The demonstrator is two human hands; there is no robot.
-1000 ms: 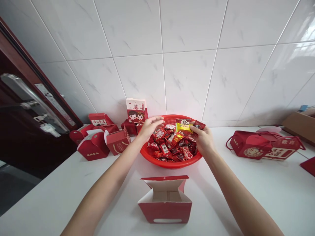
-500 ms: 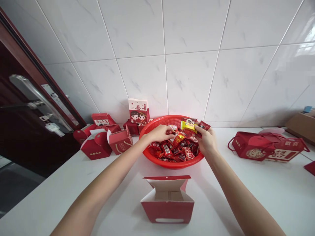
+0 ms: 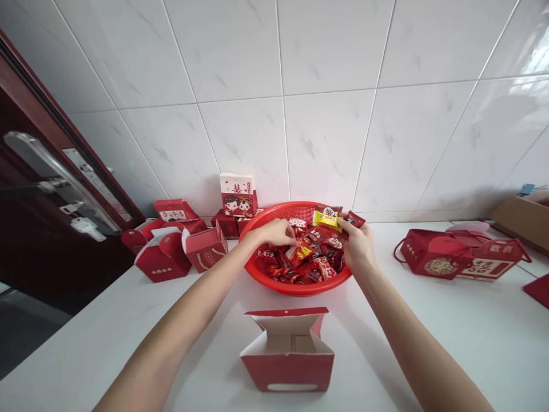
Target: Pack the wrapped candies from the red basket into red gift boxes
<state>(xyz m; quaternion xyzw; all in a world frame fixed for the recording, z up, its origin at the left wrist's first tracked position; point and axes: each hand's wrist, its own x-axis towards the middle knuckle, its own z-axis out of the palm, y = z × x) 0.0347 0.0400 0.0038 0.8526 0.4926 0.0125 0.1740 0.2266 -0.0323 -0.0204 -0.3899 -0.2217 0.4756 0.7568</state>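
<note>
A red plastic basket (image 3: 295, 289) stands against the wall, filled with wrapped candies (image 3: 315, 252). My left hand (image 3: 277, 233) reaches into its left side, fingers bent and closed on a red-and-yellow wrapped candy (image 3: 301, 253) among the others. At the basket's right rim, my right hand (image 3: 359, 246) grips several candies. A yellow-wrapped candy (image 3: 326, 221) and a dark red one (image 3: 355, 220) stick out from its fingers. In front of the basket, a red paper box (image 3: 288, 369) stands with its top open and its white inside showing.
Several red gift boxes (image 3: 163, 257) stand at the left, near the door (image 3: 38, 229). A card box with cartoon figures (image 3: 238, 195) leans behind the basket. More red handled boxes (image 3: 440, 257) sit at the right, with a brown carton (image 3: 521, 220) beyond them.
My left hand has moved slightly within the basket, and the candies under its fingers have shifted. My right hand keeps its hold. The whole view has slid a little.
</note>
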